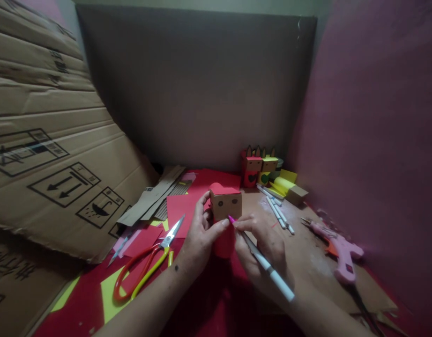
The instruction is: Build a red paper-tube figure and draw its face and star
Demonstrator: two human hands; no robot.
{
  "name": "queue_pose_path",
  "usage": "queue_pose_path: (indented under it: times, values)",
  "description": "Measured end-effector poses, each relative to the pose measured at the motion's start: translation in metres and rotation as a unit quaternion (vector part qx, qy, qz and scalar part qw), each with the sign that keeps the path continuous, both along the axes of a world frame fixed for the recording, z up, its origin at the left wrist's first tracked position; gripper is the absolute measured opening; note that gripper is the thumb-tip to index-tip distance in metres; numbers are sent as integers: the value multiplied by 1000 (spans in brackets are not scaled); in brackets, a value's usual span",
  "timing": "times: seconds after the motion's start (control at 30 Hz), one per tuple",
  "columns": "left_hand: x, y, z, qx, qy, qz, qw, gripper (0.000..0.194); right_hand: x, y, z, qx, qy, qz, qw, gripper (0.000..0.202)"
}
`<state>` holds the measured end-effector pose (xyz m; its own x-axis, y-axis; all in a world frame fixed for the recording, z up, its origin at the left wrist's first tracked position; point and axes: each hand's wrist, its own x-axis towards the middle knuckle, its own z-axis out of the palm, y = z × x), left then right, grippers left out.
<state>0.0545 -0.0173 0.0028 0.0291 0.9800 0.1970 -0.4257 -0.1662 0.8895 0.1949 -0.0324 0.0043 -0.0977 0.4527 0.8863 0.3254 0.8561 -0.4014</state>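
My left hand is closed around a small craft figure, steadying it upright from its left side. The figure has a brown cardboard face with two dark drawn eyes, a red top and a red paper body. Between the fingers of my right hand is a marker pen with a white barrel and a magenta tip end. That tip touches or nearly touches the lower part of the face; which of the two I cannot tell. Part of the red body is hidden behind my fingers.
Scissors with red and yellow handles lie at left among red paper and cardboard strips. Two finished-looking figures stand at the back. Several markers and a pink glue gun lie right. A large carton stands left.
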Motion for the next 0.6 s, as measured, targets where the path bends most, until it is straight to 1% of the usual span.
queue_pose_path:
  times: [0.13, 0.3, 0.6]
  values:
    - [-1, 0, -1, 7, 9, -2, 1000, 81, -1, 3, -1, 14, 4, 5, 1000, 21]
    - [-1, 2, -1, 8, 16, 8, 1000, 82, -2, 3, -2, 6, 7, 6, 1000, 20]
    - [-1, -1, 1, -4, 10, 14, 1000, 83, -1, 1, 1, 13, 4, -21, 1000, 20]
